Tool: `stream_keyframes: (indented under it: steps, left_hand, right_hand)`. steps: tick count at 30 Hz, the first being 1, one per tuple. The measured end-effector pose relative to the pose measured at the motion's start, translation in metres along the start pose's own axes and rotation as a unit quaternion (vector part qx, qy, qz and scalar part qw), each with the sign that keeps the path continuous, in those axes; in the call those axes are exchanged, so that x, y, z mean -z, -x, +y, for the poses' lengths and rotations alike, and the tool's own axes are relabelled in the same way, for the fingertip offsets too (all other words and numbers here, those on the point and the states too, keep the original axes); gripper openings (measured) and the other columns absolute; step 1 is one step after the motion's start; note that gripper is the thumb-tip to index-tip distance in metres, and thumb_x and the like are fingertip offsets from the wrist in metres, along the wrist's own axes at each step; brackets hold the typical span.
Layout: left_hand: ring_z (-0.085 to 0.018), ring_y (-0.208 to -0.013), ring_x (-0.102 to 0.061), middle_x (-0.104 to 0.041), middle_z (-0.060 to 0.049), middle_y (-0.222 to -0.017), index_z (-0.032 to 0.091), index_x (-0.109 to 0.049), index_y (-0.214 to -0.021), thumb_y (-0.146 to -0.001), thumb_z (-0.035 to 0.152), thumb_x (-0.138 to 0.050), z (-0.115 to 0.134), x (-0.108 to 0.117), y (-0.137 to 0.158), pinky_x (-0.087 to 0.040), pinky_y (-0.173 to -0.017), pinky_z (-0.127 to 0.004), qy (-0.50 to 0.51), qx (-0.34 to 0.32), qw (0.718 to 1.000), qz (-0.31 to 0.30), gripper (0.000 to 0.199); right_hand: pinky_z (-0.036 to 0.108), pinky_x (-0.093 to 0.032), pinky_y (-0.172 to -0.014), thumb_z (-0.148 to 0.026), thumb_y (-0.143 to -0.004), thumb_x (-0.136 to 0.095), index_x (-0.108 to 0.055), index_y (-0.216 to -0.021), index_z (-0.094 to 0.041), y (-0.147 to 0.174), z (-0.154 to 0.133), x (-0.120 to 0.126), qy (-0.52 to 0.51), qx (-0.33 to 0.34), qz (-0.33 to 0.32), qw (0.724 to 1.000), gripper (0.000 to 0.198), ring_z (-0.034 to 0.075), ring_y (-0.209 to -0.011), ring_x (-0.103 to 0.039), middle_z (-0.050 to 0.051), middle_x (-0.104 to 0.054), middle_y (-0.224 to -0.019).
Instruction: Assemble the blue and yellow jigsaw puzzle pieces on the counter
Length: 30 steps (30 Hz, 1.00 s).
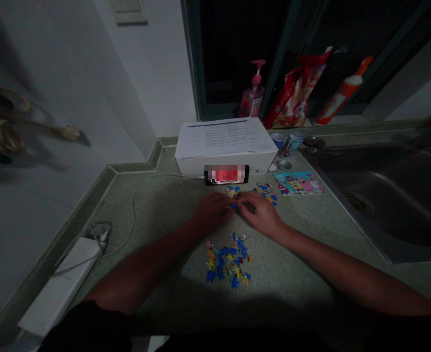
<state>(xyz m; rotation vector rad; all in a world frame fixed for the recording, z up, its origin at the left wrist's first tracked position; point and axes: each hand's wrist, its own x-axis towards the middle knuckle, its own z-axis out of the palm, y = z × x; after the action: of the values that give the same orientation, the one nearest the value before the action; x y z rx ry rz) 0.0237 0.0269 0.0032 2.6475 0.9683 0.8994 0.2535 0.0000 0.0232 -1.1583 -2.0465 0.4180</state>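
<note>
My left hand [212, 211] and my right hand [260, 211] meet at the middle of the counter, fingertips close together over some blue and yellow jigsaw puzzle pieces [233, 191]. The fingers of both hands are pinched, and a bit of blue piece shows beneath them. More puzzle pieces [266, 191] lie just beyond my right hand. Nearer to me is a loose pile of puzzle pieces [227, 259], mostly blue with yellow. A colourful cartoon picture card [299, 183] lies right of my right hand.
A phone [226, 175] leans against a white box [225, 142], its cable running left to a power strip [63, 283]. Cans [291, 144] stand beside the box. At right is a metal sink [384, 190]. A pump bottle [252, 95] and red bag [296, 90] stand by the window.
</note>
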Motion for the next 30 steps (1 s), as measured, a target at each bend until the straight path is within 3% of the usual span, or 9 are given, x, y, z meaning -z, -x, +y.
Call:
stream_keyframes:
  steps: [5,9,17,24,30]
  left_hand:
    - [-0.024,-0.111,-0.073,-0.080,-0.007,-0.114,0.022,-0.072,-0.121,-0.109,0.022,-0.064,-0.002,-0.001,0.001,-0.063,-0.103,-0.044,0.003,-0.023,1.000,0.006,0.015]
    - [-0.024,-0.111,-0.073,-0.079,-0.006,-0.115,0.024,-0.072,-0.118,-0.107,0.022,-0.066,-0.002,-0.002,0.001,-0.062,-0.103,-0.044,-0.011,0.000,1.000,-0.013,0.013]
    - [-0.024,-0.110,-0.073,-0.079,-0.008,-0.114,0.022,-0.070,-0.116,-0.104,0.026,-0.070,-0.003,-0.003,0.001,-0.064,-0.101,-0.044,-0.001,0.048,0.998,0.041,0.012]
    - [-0.024,-0.107,-0.076,-0.080,-0.009,-0.111,0.021,-0.071,-0.114,-0.102,0.026,-0.075,-0.006,-0.003,0.001,-0.066,-0.098,-0.044,0.021,0.046,0.994,0.096,0.014]
    - [-0.025,-0.106,-0.078,-0.081,-0.007,-0.110,0.025,-0.073,-0.112,-0.099,0.026,-0.078,-0.008,-0.004,0.000,-0.067,-0.097,-0.043,0.037,0.045,0.995,0.081,0.014]
  right_hand:
    - [0.044,-0.062,-0.092,-0.026,-0.103,-0.060,-0.070,-0.093,-0.029,-0.001,0.007,0.000,-0.017,-0.025,-0.007,0.999,0.014,0.027,-0.101,-0.079,0.005,-0.082,-0.103]
    - [0.044,-0.063,-0.093,-0.024,-0.103,-0.059,-0.072,-0.095,-0.028,0.000,0.007,0.000,-0.002,-0.017,-0.011,1.000,0.016,0.026,-0.101,-0.079,0.006,-0.082,-0.103]
    - [0.054,-0.061,-0.101,-0.026,-0.109,-0.056,-0.076,-0.131,-0.030,0.001,-0.004,0.007,0.052,0.055,-0.010,0.997,0.029,0.031,-0.116,-0.076,0.011,-0.082,-0.123]
    - [0.055,-0.061,-0.102,-0.022,-0.106,-0.058,-0.080,-0.119,-0.031,0.001,-0.001,0.009,0.090,0.043,0.013,0.995,0.027,0.032,-0.115,-0.075,0.010,-0.081,-0.120]
    - [0.056,-0.062,-0.098,-0.026,-0.106,-0.066,-0.077,-0.126,-0.027,0.002,0.007,0.002,0.082,0.096,0.048,0.991,0.023,0.033,-0.114,-0.074,0.012,-0.080,-0.121]
